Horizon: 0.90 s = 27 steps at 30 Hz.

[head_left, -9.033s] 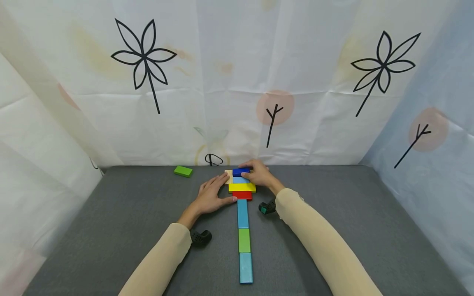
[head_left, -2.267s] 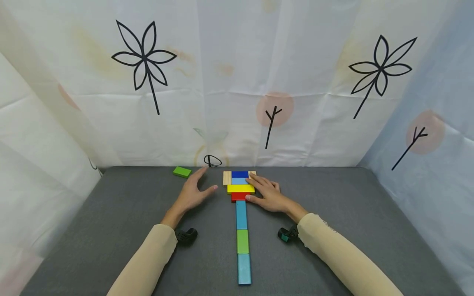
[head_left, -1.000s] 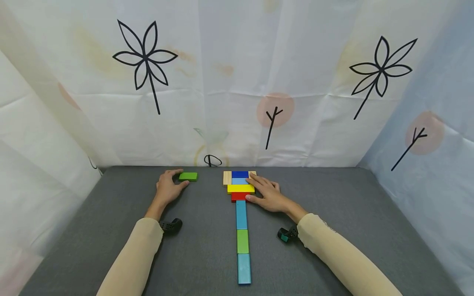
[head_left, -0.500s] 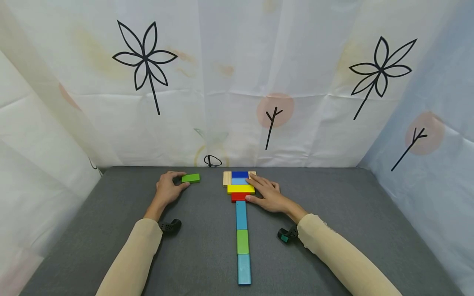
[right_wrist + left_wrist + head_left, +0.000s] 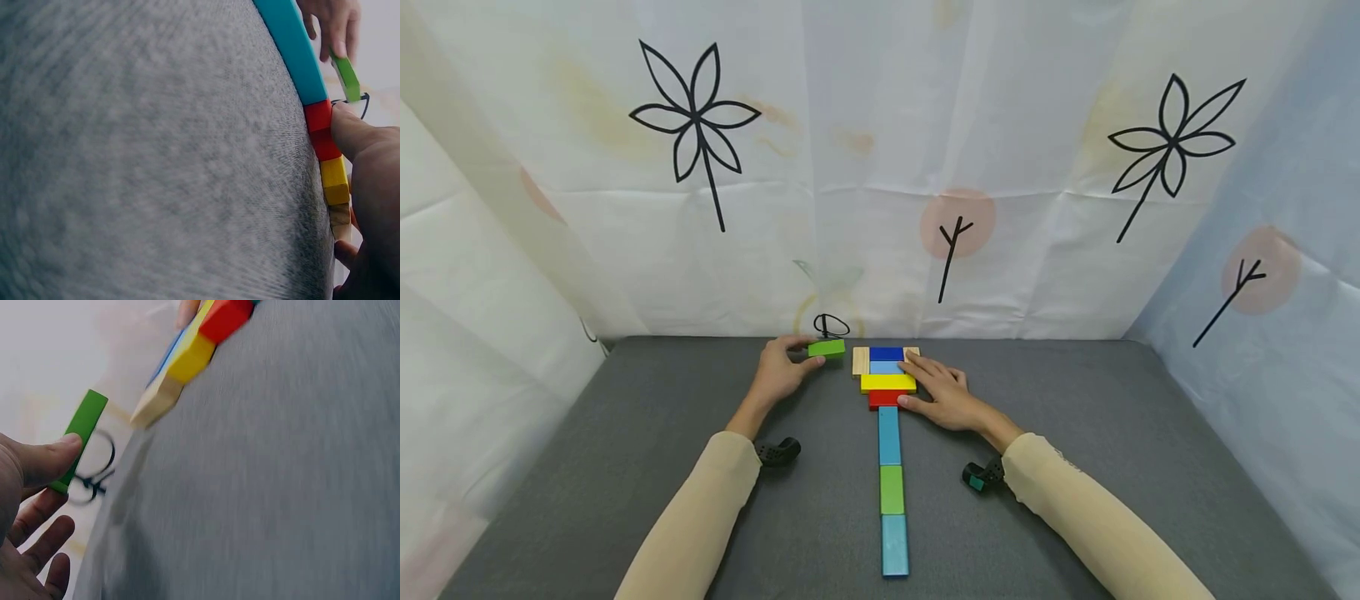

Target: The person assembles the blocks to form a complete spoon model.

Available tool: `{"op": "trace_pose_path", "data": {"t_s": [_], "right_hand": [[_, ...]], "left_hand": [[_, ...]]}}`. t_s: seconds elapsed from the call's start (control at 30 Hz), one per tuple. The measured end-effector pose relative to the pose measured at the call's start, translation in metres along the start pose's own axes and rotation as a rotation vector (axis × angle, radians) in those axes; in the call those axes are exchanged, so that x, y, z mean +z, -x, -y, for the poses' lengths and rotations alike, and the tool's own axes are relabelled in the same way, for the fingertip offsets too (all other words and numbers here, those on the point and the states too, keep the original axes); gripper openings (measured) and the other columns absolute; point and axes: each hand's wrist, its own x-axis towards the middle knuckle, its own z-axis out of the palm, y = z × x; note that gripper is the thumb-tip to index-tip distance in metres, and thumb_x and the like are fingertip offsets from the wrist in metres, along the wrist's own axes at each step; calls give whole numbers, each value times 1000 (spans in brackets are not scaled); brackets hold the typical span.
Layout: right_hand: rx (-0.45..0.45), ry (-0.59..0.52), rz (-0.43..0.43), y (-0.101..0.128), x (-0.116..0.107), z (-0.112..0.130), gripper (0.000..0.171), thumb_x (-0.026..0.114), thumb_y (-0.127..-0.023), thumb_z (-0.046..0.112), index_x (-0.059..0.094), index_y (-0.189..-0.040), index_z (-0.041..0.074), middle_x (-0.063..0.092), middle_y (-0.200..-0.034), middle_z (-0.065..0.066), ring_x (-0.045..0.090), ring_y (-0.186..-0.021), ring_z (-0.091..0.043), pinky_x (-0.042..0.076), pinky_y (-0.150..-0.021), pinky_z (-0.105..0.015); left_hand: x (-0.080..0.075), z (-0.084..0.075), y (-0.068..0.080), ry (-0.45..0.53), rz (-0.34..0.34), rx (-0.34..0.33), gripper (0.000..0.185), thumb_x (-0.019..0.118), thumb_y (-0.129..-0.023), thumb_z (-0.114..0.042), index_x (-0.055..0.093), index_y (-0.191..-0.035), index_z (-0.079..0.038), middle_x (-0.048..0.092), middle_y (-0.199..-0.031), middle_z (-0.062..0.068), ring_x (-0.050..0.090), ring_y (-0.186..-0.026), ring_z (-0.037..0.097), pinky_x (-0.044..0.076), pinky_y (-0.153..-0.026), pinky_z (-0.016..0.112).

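Near the back edge of the grey mat [image 5: 625,467], I am pinching a green block [image 5: 827,348] between the thumb and fingers of my left hand [image 5: 781,371]. I am holding it just left of the stacked pile, close to the plain wooden block [image 5: 860,361] but not touching it. From the left wrist view the green block [image 5: 80,436] is showing edge-on, with my thumb pressing on its near side and my other fingers curling loosely below; whether it is lifted clear of the mat I cannot tell.

My right hand [image 5: 942,397] is lying flat against the right side of the pile, fingers nearly straight and gripping nothing. The fingertips are reaching up beside the light blue block [image 5: 886,367] and the dark blue block [image 5: 886,353], while my thumb is pressing against the end of the red block [image 5: 884,398]. The yellow block [image 5: 887,382] is sitting between the red and the light blue. In the right wrist view my thumb is touching the red block [image 5: 322,128], with the yellow block [image 5: 334,180] next along.

Running toward me from the red block, a row of three long blocks is lying end to end: a teal block [image 5: 889,434], a second green block [image 5: 892,489] and another teal block [image 5: 895,544].
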Motion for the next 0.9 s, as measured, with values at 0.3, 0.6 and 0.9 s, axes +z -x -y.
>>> {"op": "trace_pose_path", "data": {"t_s": [0.3, 0.6, 0.9], "right_hand": [[7, 4, -5, 0, 1, -1, 63, 51, -95, 44, 29, -149, 18, 15, -156, -5, 19, -139, -32, 13, -99, -59], [21, -2, 4, -1, 2, -2, 64, 50, -95, 46, 29, -149, 20, 14, -156, -3, 18, -139, -32, 12, -100, -59], [24, -1, 6, -1, 0, -2, 64, 50, -94, 47, 29, -149, 20, 15, -156, -3, 19, -139, -31, 13, -100, -58]], "left_hand": [[33, -28, -12, 68, 24, 20, 39, 73, -83, -21, 64, -119, -9, 55, -119, 10, 51, -104, 28, 45, -85, 44], [59, -41, -25, 52, -2, 20, 38, 74, -82, -20, 66, -118, -9, 59, -114, 10, 56, -98, 25, 48, -81, 41], [75, -47, -32, 54, -36, -28, 36, 74, -82, -17, 67, -116, -11, 61, -112, 8, 59, -95, 23, 51, -76, 39]]}}
